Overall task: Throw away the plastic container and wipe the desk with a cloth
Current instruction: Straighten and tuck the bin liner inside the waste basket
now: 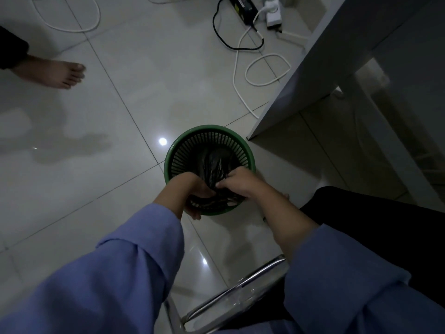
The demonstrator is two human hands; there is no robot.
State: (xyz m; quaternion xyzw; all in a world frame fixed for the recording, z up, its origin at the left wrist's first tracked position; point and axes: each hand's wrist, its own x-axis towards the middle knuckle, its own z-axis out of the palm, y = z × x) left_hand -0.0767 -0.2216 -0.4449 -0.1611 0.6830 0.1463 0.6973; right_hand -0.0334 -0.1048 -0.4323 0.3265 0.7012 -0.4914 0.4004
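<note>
Glossy grey floor tiles (101, 145) fill the dim view, seen from a seated position over a chrome chair frame (231, 300). Both blue-sleeved arms reach down into a green mesh waste basket (240, 150) at the desk corner. Left hand (195, 191) and right hand (240, 182) have their fingers curled into a dark crumpled bin liner (214, 160) at the near rim, each gripping a fold.

The plastic container cannot be identified; it may lie under the liner or outside the view.

Procedure, as judged: spread the liner evenly over the rim, hold the basket steady, and confirm the container sits inside before releasing.

Beyond the basket, white cables (265, 68) and a power strip (273, 10) lie beside the desk (320, 68); avoid snagging them. A bystander's bare foot (55, 73) stands well apart, far left.
</note>
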